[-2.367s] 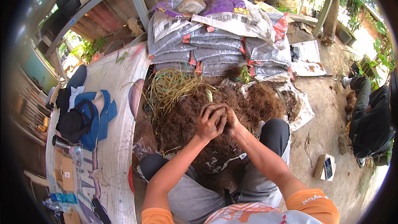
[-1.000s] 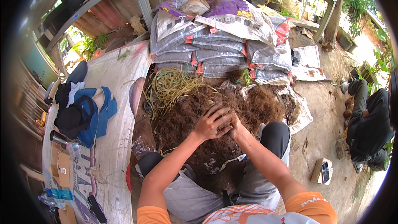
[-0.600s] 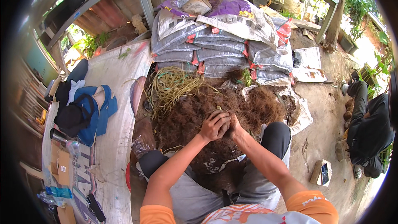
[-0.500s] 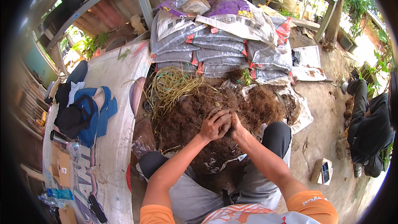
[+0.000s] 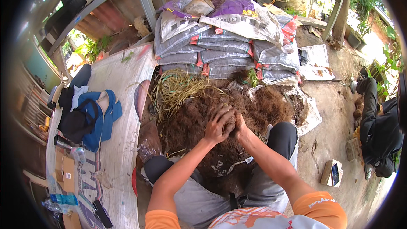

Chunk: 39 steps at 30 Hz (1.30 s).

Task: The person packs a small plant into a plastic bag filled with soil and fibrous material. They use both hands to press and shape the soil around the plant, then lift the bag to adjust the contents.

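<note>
My left hand [image 5: 218, 124] and my right hand [image 5: 241, 126] are pressed together, fingers curled around a dark brown clump of soil and fibre [image 5: 230, 124]. Most of the clump is hidden by the fingers, so what is inside it cannot be told. Both hands are soiled. Below and around them spreads a heap of loose brown fibre [image 5: 188, 121], lying between and beyond my knees. A tangle of yellow-green dry stems or twine [image 5: 178, 85] rests at the heap's far left.
Stacked filled sacks [image 5: 224, 48] stand behind the heap. On the left is a pale board [image 5: 121, 152] bearing a blue bag [image 5: 104, 121], bottles, cardboard and a phone [image 5: 101, 213]. To the right, another phone [image 5: 335, 174] leans on a block, and a person in dark clothes [image 5: 381, 131] is at the edge.
My hands stay closed together around the clump, with the left fingers slightly shifted. A small pale-green tip above the left fingers no longer shows. The view has moved slightly.
</note>
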Each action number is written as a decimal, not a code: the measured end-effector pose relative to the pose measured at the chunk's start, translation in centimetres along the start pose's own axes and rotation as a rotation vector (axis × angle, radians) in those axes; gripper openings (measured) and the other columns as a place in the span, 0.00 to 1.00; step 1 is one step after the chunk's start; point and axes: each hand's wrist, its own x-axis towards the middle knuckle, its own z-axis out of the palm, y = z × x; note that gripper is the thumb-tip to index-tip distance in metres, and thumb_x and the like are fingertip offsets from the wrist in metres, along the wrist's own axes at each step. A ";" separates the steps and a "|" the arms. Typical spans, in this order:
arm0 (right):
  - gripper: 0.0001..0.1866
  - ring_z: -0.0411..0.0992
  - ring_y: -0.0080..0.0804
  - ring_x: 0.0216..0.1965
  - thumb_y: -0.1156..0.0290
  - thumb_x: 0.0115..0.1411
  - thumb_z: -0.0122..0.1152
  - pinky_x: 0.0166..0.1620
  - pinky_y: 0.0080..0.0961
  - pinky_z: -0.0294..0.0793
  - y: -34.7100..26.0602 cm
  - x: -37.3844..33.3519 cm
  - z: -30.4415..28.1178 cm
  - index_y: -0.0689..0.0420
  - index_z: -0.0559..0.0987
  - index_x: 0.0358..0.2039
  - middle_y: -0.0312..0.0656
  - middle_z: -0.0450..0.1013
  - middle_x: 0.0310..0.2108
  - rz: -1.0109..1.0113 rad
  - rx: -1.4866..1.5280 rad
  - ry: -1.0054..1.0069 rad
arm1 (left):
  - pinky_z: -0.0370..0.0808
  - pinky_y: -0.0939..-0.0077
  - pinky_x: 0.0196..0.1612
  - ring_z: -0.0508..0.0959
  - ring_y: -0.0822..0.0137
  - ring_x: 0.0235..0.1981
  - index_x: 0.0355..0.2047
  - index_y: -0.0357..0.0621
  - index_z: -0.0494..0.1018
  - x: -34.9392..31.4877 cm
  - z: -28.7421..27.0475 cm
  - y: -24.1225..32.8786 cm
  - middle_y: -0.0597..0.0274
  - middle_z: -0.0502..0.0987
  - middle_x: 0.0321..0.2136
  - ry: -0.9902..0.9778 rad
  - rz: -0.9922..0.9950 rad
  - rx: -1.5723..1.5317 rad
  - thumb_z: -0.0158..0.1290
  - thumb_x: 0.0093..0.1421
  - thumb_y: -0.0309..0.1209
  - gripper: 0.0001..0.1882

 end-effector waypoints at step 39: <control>0.20 0.72 0.39 0.40 0.53 0.65 0.38 0.49 0.41 0.70 1.2 0.7 0.7 0.53 0.75 0.37 0.41 0.75 0.36 -0.086 -0.173 0.322 | 0.65 0.55 0.40 0.69 0.48 0.36 0.36 0.36 0.69 -1.6 2.8 0.4 0.47 0.69 0.31 0.242 -0.450 -0.183 0.43 0.61 0.27 0.08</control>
